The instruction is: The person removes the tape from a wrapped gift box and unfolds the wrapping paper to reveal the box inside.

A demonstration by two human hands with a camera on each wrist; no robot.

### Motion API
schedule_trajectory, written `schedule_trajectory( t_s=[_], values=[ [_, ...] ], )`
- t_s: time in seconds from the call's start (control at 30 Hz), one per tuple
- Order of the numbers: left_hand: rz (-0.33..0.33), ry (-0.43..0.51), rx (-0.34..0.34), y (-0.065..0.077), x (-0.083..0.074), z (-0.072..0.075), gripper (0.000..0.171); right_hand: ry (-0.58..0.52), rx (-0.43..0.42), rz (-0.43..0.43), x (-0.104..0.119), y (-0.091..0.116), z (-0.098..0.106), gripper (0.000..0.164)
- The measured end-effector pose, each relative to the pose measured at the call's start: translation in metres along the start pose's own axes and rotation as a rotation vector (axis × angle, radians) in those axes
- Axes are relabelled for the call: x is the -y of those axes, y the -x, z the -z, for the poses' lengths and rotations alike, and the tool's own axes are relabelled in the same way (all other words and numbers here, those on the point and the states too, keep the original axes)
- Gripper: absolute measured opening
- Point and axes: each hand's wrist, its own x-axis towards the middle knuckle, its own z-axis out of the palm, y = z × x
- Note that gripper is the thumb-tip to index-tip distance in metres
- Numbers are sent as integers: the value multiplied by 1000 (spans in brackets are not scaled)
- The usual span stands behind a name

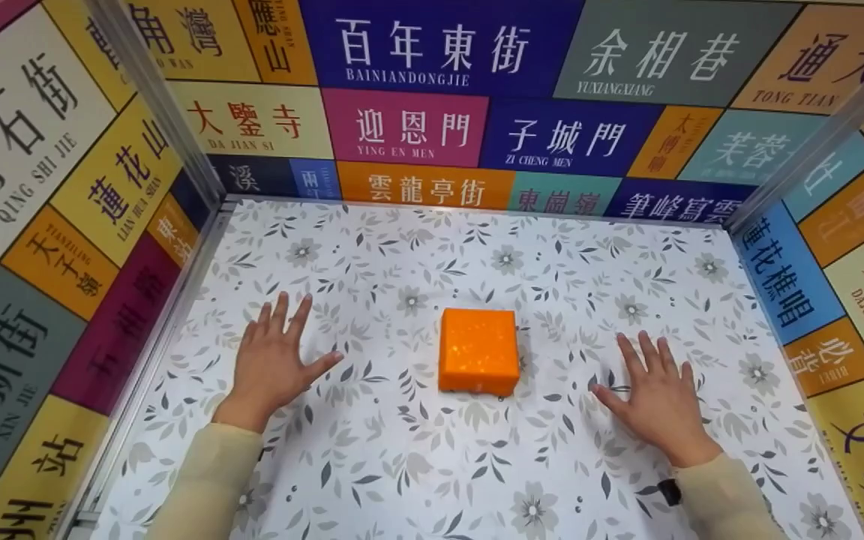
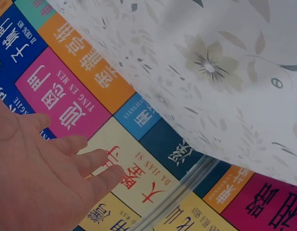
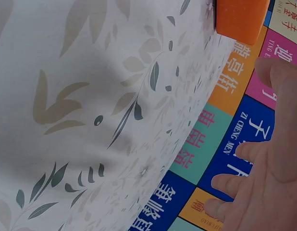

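Note:
A glossy orange box point(image 1: 479, 350), roughly cube-shaped, sits near the middle of the table in the head view. To its left my left hand point(image 1: 273, 356) is held over the table with fingers spread, holding nothing. My right hand point(image 1: 657, 397) is on the other side, fingers also spread and apart from the box. Part of the orange box point(image 3: 241, 19) shows at the top of the right wrist view, beyond the thumb of the right hand point(image 3: 268, 163). In the left wrist view only the left hand point(image 2: 47, 178), the table and the walls appear.
The white table point(image 1: 402, 457) carries a grey leaf and flower print. Upright panels with coloured street-name blocks enclose it: a back wall point(image 1: 409, 127), a left wall point(image 1: 49, 225) and a right wall point(image 1: 852, 300). Metal posts stand at the back corners. A dark band point(image 1: 670, 492) is at the right wrist.

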Motion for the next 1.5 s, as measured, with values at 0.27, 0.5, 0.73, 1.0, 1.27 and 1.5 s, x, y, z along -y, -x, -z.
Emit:
schedule_trajectory(
  t_s=[0.27,0.5,0.73,1.0,1.27,1.5],
  values=[
    [-34,26,19,-11,-25,-5,106,13,-7,35,16,-11,0,94],
    [-82,75,37,-21,-60,-16,103,-5,86,49,50,-35,-1,95],
    [-126,108,113,-34,-97,-25,102,-70,152,69,87,-60,-11,94],
    [-159,161,213,-47,-130,-44,100,-251,252,44,113,-75,-28,97],
    [-116,474,387,-52,-147,-65,90,-405,319,-13,119,-76,-44,95],
    [-58,672,436,-55,-154,-75,87,-531,351,-55,124,-77,-44,98]
  ],
)
